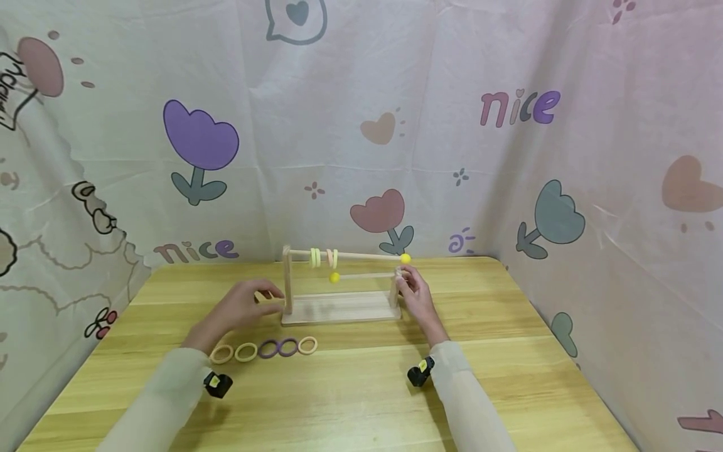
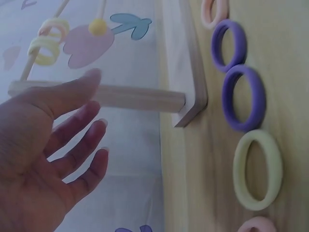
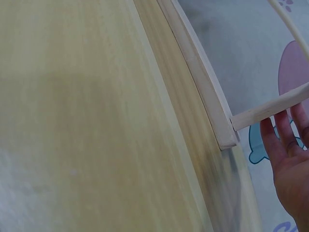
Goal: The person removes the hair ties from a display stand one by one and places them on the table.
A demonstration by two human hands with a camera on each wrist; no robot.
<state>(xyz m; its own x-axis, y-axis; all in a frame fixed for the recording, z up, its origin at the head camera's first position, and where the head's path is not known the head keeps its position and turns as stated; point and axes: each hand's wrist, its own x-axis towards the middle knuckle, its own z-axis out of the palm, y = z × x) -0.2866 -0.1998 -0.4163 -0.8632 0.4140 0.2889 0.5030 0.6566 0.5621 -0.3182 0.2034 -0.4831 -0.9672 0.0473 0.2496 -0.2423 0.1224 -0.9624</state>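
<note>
A pale wooden stand (image 1: 339,309) has a tall post at its left, a short post at its right, and two rods tipped with yellow balls. Several light green and pink rings (image 1: 315,257) hang on the upper rod. My left hand (image 1: 248,302) is beside the tall post (image 2: 140,98), thumb and fingers apart, holding nothing. At the other end, my right hand (image 1: 415,294) grips the short post (image 3: 270,107) near its top; the right wrist view shows fingertips against that post, with the thumb out of sight.
In front of the stand, a row of loose rings lies on the wooden table (image 1: 350,402): two purple rings (image 1: 288,347), a light green ring (image 1: 245,352) and peach rings (image 1: 307,345) at the ends. A patterned cloth (image 1: 316,125) hangs behind and at both sides.
</note>
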